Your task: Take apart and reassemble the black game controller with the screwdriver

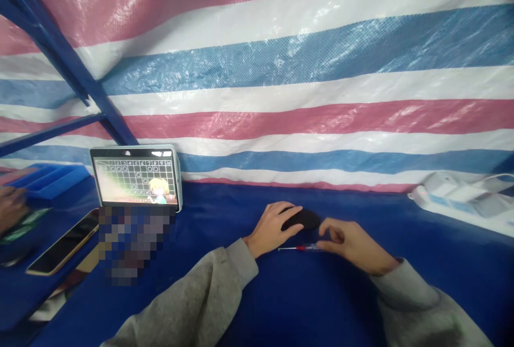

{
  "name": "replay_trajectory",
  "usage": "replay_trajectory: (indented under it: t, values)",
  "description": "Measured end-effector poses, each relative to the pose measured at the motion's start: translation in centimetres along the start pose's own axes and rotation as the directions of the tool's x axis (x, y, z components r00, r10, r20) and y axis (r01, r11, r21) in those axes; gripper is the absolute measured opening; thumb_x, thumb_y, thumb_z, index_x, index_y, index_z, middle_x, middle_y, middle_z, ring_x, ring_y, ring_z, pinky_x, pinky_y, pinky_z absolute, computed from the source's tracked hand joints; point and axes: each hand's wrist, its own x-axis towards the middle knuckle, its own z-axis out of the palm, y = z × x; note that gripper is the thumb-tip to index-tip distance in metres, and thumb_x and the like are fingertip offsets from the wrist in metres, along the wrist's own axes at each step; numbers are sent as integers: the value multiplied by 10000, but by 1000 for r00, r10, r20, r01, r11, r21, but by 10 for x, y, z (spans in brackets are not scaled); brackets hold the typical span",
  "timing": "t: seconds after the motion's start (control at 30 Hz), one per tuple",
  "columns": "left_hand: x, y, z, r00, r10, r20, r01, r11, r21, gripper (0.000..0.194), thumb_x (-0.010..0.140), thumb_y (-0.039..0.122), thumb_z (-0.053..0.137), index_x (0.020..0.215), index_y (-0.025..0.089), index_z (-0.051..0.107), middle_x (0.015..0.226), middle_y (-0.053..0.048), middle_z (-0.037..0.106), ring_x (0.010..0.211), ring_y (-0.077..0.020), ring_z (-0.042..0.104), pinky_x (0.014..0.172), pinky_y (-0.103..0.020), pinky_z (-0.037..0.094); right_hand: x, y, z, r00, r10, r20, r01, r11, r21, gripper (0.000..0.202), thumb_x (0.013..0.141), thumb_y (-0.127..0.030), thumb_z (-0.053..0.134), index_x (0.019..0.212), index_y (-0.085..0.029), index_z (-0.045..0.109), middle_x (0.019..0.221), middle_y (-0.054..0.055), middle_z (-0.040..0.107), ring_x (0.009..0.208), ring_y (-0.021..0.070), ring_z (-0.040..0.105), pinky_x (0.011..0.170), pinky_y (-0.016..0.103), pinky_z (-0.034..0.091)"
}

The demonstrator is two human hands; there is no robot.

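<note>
A black computer mouse (307,219) lies on the blue table top, with my left hand (275,226) wrapped over its left end, thumb on the near side. Just in front of the mouse is a small screwdriver (300,248) with a thin metal shaft, a red collar and a clear handle; its shaft points left. The fingers of my right hand (347,240) are curled and close on the handle's right end, which they partly hide.
A tablet (136,178) stands at the back left, playing a cartoon. Left of it are a phone (66,242), a blue tray (54,180) and another person's blurred hand (11,210). A white power strip (461,208) with plugs lies at right. Striped sheeting (281,68) hangs behind.
</note>
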Motion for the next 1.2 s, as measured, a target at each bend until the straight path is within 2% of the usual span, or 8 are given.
replay_trajectory:
  t: [0.07, 0.17, 0.3, 0.5, 0.67, 0.83, 0.97, 1.2]
  values:
    - [0, 0, -1, 1000, -19, 2, 19, 1000, -18, 403, 1007, 456, 501, 1361, 274, 560, 1345, -51, 609, 1271, -215, 538, 1104, -383, 375, -2, -3, -2, 989, 14, 146, -9, 1000, -29, 183, 710, -374, 761, 770, -246, 644, 511, -87, 473, 474, 97, 447, 478, 225, 323]
    - [0, 1, -3, 999, -50, -7, 50, 997, -61, 371, 1041, 421, 430, 1352, 267, 559, 1332, -41, 618, 1267, -194, 536, 1110, -367, 363, -2, -4, 1, 984, 23, 178, 1, 991, -135, 131, 682, -266, 769, 765, -253, 668, 587, -59, 549, 538, 115, 508, 517, 232, 350]
    - [0, 2, -5, 993, -103, -56, 96, 988, -124, 345, 1056, 403, 383, 1289, 262, 596, 1300, -31, 636, 1229, -188, 556, 1087, -361, 373, 0, -2, 3, 994, -69, 84, 83, 982, -169, 43, 764, -307, 708, 765, -265, 699, 698, -13, 595, 615, 143, 570, 588, 265, 438]
    - [-2, 5, -10, 965, -152, -213, 113, 976, -188, 375, 1063, 363, 346, 1024, 220, 691, 1045, -35, 717, 1033, -196, 634, 970, -352, 423, 1, -7, -3, 983, -154, -97, 154, 988, -10, 263, 892, -471, 575, 850, -248, 707, 796, 24, 653, 645, 151, 595, 635, 296, 505]
    - [-3, 4, -8, 967, -111, -227, 66, 978, -196, 345, 1041, 389, 418, 995, 214, 712, 989, -46, 735, 971, -204, 653, 946, -358, 438, -1, -7, -1, 957, -12, -290, 83, 969, 235, 312, 862, -522, 616, 942, -230, 691, 719, 8, 692, 547, 140, 611, 567, 282, 534]
    - [-4, 3, -5, 970, -91, -224, 49, 981, -190, 272, 995, 423, 533, 1048, 233, 720, 1013, -40, 741, 965, -206, 657, 944, -363, 444, -1, -10, 4, 880, 131, -457, 113, 876, 469, 315, 814, -489, 694, 922, -193, 694, 606, 0, 659, 519, 147, 625, 540, 277, 559]
    - [-3, 3, -6, 966, -113, -234, 73, 982, -172, 262, 980, 439, 564, 1046, 240, 722, 977, -30, 744, 940, -204, 655, 913, -357, 444, -1, -17, 6, 835, 163, -525, 160, 841, 516, 311, 789, -474, 725, 895, -183, 703, 601, 16, 670, 506, 150, 621, 504, 281, 553]
    - [-2, -1, -4, 958, -153, -243, 122, 983, -136, 308, 1001, 452, 517, 969, 243, 741, 937, -28, 752, 926, -209, 659, 885, -365, 447, -1, -20, 6, 815, 168, -554, 186, 830, 525, 301, 775, -467, 743, 881, -187, 709, 598, 15, 669, 495, 145, 615, 479, 279, 547]
